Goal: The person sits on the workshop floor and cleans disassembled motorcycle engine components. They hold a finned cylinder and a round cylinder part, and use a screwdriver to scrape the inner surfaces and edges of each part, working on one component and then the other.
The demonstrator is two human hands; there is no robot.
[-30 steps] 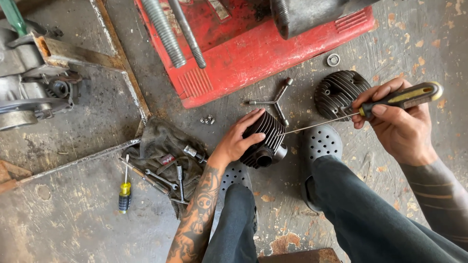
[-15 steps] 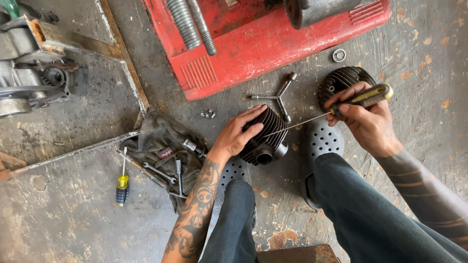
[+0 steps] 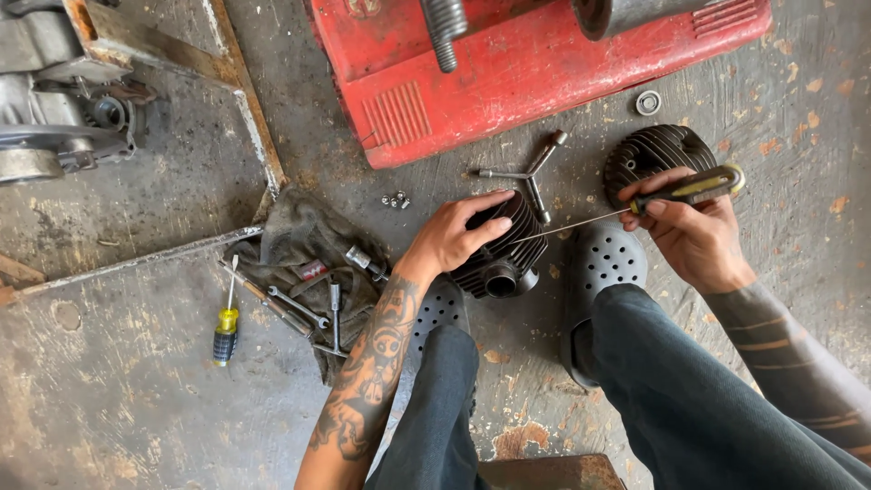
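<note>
The red machine housing (image 3: 544, 73) has slid toward the frame's top. On the floor, the left hand (image 3: 454, 234) still clasps the finned cylinder (image 3: 499, 249); the right hand (image 3: 694, 231), now nearer, grips a screwdriver (image 3: 635, 204), its tip seemingly among the fins.

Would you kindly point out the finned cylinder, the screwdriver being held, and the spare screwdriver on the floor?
finned cylinder (image 3: 513, 238): head view, its ribbed side.
held screwdriver (image 3: 694, 188): head view, its handle.
spare screwdriver (image 3: 225, 331): head view, its yellow-and-black handle.
</note>
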